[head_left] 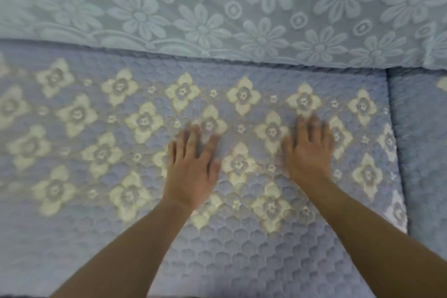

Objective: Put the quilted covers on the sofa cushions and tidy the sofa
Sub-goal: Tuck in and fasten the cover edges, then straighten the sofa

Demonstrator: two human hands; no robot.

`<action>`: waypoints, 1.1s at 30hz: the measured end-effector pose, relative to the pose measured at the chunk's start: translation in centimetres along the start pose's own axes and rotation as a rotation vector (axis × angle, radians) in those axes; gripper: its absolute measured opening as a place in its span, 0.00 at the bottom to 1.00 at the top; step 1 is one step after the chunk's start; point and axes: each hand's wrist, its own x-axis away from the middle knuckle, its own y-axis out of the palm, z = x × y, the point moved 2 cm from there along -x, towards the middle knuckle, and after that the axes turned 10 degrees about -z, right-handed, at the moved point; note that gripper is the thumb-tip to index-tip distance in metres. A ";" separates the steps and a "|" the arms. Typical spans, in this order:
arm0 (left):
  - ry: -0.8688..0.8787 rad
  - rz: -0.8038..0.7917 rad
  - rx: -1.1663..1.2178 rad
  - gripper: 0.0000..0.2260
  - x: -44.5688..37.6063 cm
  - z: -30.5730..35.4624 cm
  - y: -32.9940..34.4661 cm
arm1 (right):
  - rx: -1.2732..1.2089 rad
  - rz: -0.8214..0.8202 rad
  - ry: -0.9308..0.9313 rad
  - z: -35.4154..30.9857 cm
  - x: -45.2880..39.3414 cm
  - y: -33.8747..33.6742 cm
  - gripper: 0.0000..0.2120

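Already the quilted cover (121,128) lies spread over the seat cushion, blue with cream flowers, flat from left edge to the seam at right. I judge this cushion done or nearly so. Next cushion (420,152) at far right also shows blue quilting with a bit of flower at the edge; most of it is out of view, so I cannot say how it stands. Backrest (217,7) behind wears a pale floral fabric, hanging to the seat line.

Left hand (191,164) and right hand (309,152) both rest palm-down on the cover, fingers straight and spread, a wide grip holding nothing. Fingers blurred. Cover lies directly under both palms, right hand nearer the seam. Smoothing, I judge; edges and tidying may remain.
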 end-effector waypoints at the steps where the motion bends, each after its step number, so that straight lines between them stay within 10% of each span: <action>1: -0.056 -0.042 0.013 0.26 2.9 -2.3 1.3 | -0.064 -0.036 0.171 1.7 2.0 0.4 0.31; 18: -0.846 -0.096 0.345 0.26 18.6 -41.0 -1.4 | -0.017 -0.052 0.171 -20.8 10.2 10.3 0.35; 26: -0.889 0.019 0.567 0.28 30.7 -64.9 0.4 | -0.014 -0.086 -0.009 -56.4 16.7 19.6 0.36; 33: -0.904 0.293 1.272 0.20 34.8 -73.5 2.1 | 0.336 -0.382 -0.721 -76.6 25.3 25.8 0.34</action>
